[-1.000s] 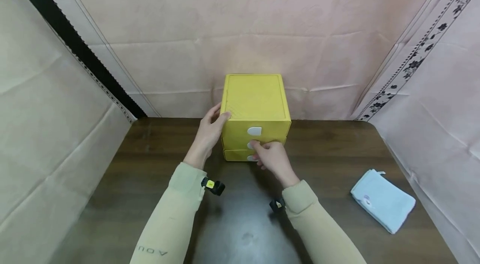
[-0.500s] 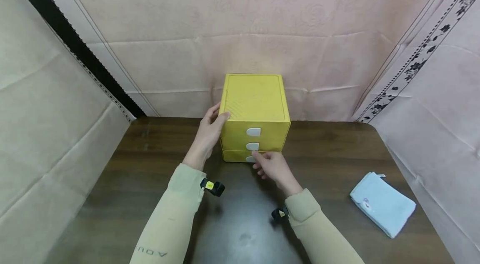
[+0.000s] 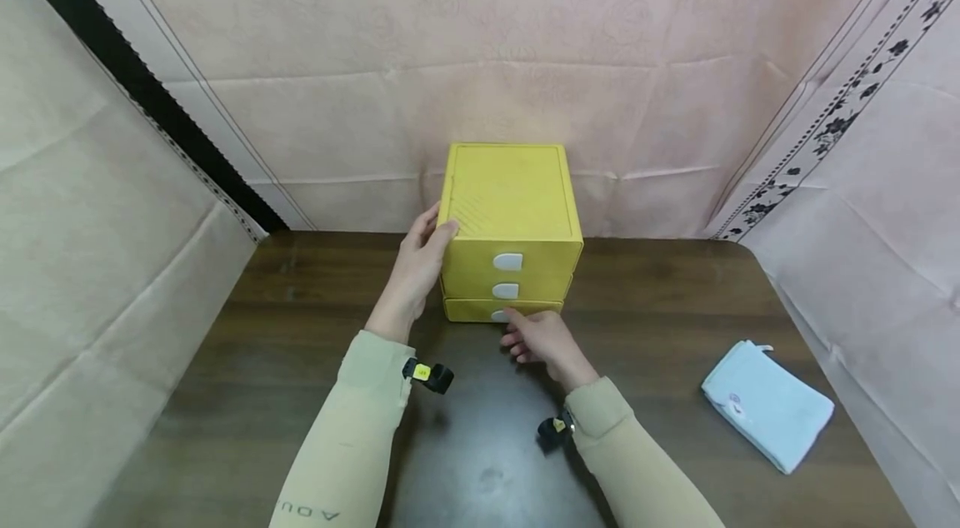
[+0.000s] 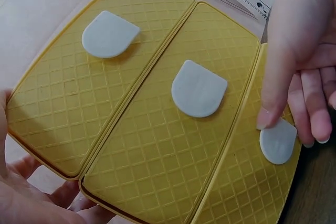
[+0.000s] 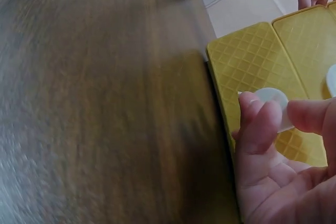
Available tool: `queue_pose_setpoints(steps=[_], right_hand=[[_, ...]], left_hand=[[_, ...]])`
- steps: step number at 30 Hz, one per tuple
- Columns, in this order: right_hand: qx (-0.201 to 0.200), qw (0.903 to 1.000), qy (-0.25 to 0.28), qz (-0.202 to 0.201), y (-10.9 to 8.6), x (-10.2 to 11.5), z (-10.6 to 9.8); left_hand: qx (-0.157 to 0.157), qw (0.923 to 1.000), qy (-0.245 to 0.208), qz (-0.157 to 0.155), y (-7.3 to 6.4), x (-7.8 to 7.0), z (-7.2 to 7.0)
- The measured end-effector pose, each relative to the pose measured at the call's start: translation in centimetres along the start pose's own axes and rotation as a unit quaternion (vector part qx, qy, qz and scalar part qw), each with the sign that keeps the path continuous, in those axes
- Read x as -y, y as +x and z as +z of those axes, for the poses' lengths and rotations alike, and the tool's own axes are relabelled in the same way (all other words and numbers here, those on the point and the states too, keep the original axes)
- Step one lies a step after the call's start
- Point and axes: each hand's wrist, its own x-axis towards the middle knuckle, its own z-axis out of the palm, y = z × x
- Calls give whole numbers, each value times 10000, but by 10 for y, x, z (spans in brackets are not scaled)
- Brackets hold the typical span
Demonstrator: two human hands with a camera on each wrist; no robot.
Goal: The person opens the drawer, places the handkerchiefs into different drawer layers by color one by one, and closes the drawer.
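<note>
A yellow drawer box (image 3: 513, 191) stands at the back of the table, its three drawer fronts each bearing a white tab. My left hand (image 3: 414, 274) rests against the box's left side, thumb at the top front edge; in the left wrist view its fingers (image 4: 26, 166) lie partly behind the box. My right hand (image 3: 546, 342) is at the bottom drawer (image 3: 472, 311). Thumb and fingertips pinch the bottom white tab (image 5: 273, 97), partly covering it in the right wrist view. The top tab (image 3: 507, 261) and middle tab (image 3: 506, 291) are untouched.
A light blue cloth pouch (image 3: 768, 405) lies on the right of the dark wooden table (image 3: 300, 395). Pale cloth hangs behind the table (image 3: 337, 128) and along both sides. The box stands close to the back cloth.
My right hand has moved down from the middle tab to the bottom tab, leaving the middle tab uncovered. My left hand has stayed on the box's left side.
</note>
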Motion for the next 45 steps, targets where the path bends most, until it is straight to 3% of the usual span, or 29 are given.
queue_pose_setpoints(steps=[9,14,29,37,45], right_hand=[[88,9970,766,74,4,-8,4],[65,9951,987,74,6,-10,9],[161,9960,884,-28,1,-22,6],[149,9951,972,-71,-2,-25,4],[249,9948,981,-127,-7,-26,4]], left_hand=[[-17,9999,99,-17,-2,-1,1],[-44,9998,98,-184,-6,-2,-2],[721,9971,-174,-192,-12,4,-13],[917,9952,-248,-247,-10,4,-11],[875,9958,-217,-146,-11,2,-12]])
